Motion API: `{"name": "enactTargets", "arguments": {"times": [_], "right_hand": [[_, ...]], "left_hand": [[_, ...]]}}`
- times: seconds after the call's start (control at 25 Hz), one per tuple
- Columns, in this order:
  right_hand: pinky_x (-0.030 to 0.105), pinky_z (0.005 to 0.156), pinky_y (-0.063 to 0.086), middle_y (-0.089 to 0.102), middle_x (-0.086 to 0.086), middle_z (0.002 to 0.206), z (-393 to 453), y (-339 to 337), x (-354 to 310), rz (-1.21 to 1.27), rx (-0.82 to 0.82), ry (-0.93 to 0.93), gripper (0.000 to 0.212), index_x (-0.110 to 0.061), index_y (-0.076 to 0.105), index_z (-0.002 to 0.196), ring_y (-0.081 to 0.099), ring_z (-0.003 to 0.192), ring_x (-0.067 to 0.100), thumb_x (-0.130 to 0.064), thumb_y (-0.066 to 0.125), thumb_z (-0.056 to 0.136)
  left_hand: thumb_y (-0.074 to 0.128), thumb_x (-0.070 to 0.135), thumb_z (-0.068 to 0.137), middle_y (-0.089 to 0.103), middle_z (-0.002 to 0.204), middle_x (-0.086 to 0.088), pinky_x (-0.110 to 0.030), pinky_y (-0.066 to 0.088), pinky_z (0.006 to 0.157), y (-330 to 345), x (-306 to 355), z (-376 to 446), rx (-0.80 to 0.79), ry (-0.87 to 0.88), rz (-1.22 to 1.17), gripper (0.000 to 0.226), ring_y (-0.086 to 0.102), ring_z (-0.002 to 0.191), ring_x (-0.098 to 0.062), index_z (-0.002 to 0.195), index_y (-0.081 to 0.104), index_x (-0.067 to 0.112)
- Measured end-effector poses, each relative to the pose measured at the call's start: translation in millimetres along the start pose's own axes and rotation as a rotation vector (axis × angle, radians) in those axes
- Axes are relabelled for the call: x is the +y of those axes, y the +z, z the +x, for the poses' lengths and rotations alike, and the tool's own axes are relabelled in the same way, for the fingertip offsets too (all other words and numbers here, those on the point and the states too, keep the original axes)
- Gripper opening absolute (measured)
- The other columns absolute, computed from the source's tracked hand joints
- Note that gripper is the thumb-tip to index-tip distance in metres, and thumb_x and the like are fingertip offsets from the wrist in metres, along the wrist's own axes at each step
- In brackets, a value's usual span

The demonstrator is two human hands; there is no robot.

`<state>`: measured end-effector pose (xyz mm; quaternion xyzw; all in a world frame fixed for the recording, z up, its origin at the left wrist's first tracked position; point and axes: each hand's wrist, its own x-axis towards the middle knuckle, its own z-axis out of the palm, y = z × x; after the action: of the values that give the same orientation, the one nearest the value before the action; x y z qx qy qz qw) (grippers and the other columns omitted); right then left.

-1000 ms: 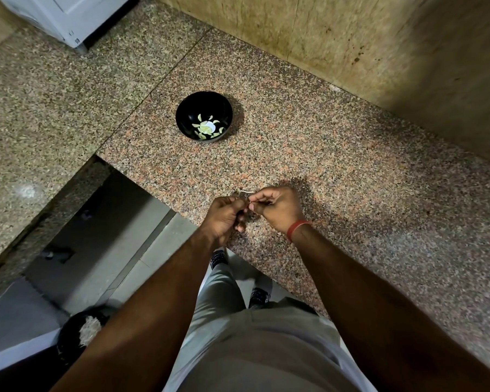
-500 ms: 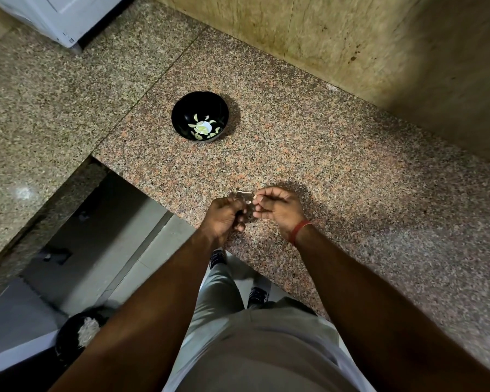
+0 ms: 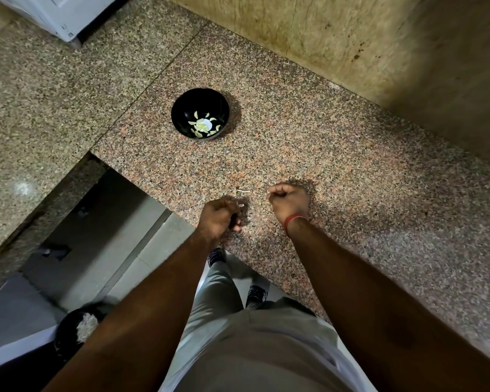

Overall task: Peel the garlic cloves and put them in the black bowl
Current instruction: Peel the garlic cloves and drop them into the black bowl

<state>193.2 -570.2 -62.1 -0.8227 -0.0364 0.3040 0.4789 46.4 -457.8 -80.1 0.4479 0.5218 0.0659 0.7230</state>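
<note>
Several pale peeled garlic cloves (image 3: 203, 126) already lie in the bottom of the black bowl (image 3: 200, 114), so a good part of the job looks done, and the bowl stands on the granite bench (image 3: 309, 154) well beyond both hands. The left hand (image 3: 220, 218) hovers over the near edge of the bench with its fingers curled under; a small pale bit shows at the fingertips (image 3: 239, 205), and I judge that grip is pinching a clove or its skin, though it is too small to be sure which. The right hand (image 3: 288, 201) sits just to the right of it, apart from it, fingers drawn into a loose fist, a red band (image 3: 294, 220) on the wrist; whether that grip holds anything I cannot tell. A thin pale scrap (image 3: 243, 190) lies on the bench just beyond the left grip, between the two hands. If that pinch holds a bare clove, carrying it forward to the bowl is what remains.
</note>
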Motion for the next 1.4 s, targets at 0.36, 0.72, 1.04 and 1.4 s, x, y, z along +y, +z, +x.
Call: {"name": "enactTargets", "arguments": {"times": [0.36,0.72,1.04,1.4], "right_hand": [[0.032,0.082,0.063,0.076,-0.004,0.096,-12.5,1.7,29.7,-0.378,-0.042,-0.355,0.024,-0.020,0.077,0.098,0.070,0.083,0.008,-0.001,0.070,0.084],[0.031,0.115,0.041,0.049,0.004,0.144,0.4,37.6,-30.6,-0.926,-0.427,-0.799,0.079,-0.018,0.051,0.149,0.041,0.134,0.022,0.019,0.055,0.079],[0.036,0.114,0.044,0.046,0.006,0.143,-25.4,22.0,2.5,-1.106,-0.535,-0.929,0.069,-0.014,0.045,0.151,0.038,0.133,0.023,0.003,0.060,0.085],[0.038,0.101,0.051,0.060,0.006,0.124,-62.1,18.3,35.9,-1.056,-0.492,-0.923,0.045,-0.008,0.069,0.122,0.048,0.123,0.024,0.009,0.053,0.084]], "left_hand": [[0.067,-0.007,0.088,0.068,0.073,-0.020,-0.031,0.053,0.049,-1.4,2.7,-3.6,0.086,0.044,-0.004,0.007,0.064,0.054,-0.024,0.095,0.069,-0.007],[0.055,-0.018,0.089,0.054,0.063,-0.018,-0.028,0.048,0.043,-14.4,1.0,-10.7,0.243,0.057,0.009,0.016,0.052,0.045,-0.021,0.083,0.058,-0.003],[0.067,-0.007,0.085,0.071,0.067,-0.014,-0.034,0.051,0.058,-26.1,-18.1,-16.9,0.290,0.120,0.161,0.021,0.061,0.054,-0.023,0.073,0.069,0.010],[0.064,-0.004,0.086,0.071,0.072,-0.018,-0.041,0.060,0.059,-24.1,-33.3,-30.0,0.346,0.175,0.208,0.017,0.064,0.059,-0.026,0.075,0.070,0.007]]}}
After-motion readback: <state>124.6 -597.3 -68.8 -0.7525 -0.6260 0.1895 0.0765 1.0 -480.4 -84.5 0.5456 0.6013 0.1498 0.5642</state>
